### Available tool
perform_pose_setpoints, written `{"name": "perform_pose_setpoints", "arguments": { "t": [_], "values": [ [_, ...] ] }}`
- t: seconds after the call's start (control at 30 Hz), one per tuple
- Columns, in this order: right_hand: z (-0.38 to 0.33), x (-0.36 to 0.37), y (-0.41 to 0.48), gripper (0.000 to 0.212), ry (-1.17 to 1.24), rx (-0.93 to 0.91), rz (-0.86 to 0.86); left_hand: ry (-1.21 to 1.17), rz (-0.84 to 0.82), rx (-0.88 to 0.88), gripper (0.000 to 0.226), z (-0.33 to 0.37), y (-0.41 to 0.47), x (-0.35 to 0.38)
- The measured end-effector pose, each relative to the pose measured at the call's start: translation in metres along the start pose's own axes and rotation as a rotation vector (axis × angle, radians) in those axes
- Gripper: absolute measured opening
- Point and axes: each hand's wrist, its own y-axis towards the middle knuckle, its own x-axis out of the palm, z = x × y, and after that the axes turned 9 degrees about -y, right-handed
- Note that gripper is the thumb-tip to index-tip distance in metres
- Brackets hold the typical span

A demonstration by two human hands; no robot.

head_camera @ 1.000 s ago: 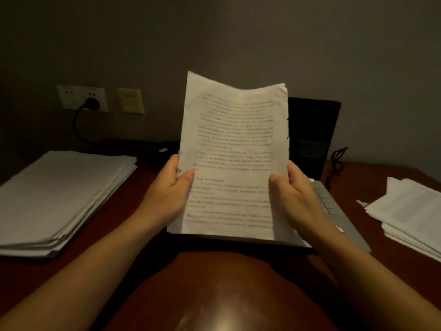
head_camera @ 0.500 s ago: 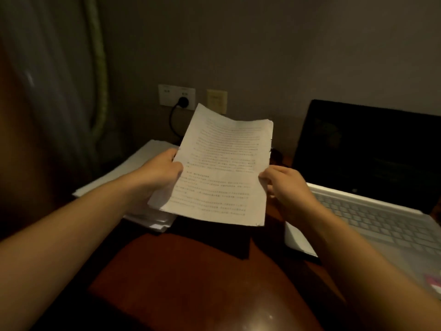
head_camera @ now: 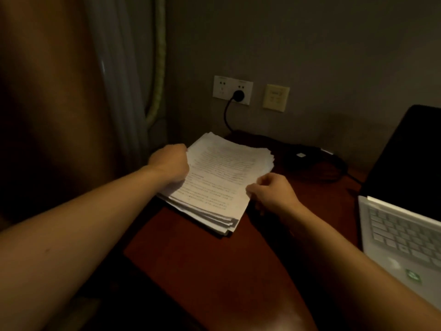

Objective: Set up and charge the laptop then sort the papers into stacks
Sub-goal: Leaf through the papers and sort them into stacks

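Head: left hand (head_camera: 170,163), right hand (head_camera: 272,192), papers (head_camera: 222,177)

Paper stack (head_camera: 222,177) left of laptop (head_camera: 403,225)

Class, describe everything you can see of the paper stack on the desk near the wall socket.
The paper stack is a thick pile of white sheets, with slightly fanned, uneven edges. It lies flat on the dark reddish desk, angled toward the wall. Its top sheet carries dense lines of printed text, too small to read. The left hand grips that sheet's left edge and the right hand pinches its right edge.
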Motion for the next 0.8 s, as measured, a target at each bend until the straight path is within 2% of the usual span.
{"name": "perform_pose_setpoints", "arguments": {
  "t": [0.1, 0.2, 0.3, 0.4, 0.53, 0.8],
  "values": [
    [0.003, 0.006, 0.005, 0.025, -0.173, -0.094, 0.063, 0.114, 0.002, 0.008, 0.039, -0.007, 0.001, 0.008],
    [0.005, 0.004, 0.005, 0.015, -0.298, -0.195, 0.055, 0.205, 0.029, 0.009, 0.046, -0.005, 0.001, 0.01],
    [0.009, -0.007, -0.002, 0.011, -0.36, -0.28, 0.053, 0.215, 0.013, 0.049, 0.055, 0.005, -0.004, 0.014],
    [0.022, -0.034, -0.013, 0.02, -0.443, -0.341, 0.117, 0.189, 0.044, 0.158, 0.055, 0.025, -0.016, 0.021],
    [0.058, -0.09, -0.035, 0.021, -0.573, -0.358, 0.204, 0.118, 0.073, 0.349, 0.046, 0.077, -0.041, 0.039],
    [0.17, -0.215, -0.109, 0.01, -0.62, -0.226, 0.432, -0.011, -0.061, 0.71, 0.027, 0.235, -0.113, 0.111]
  ]
}}
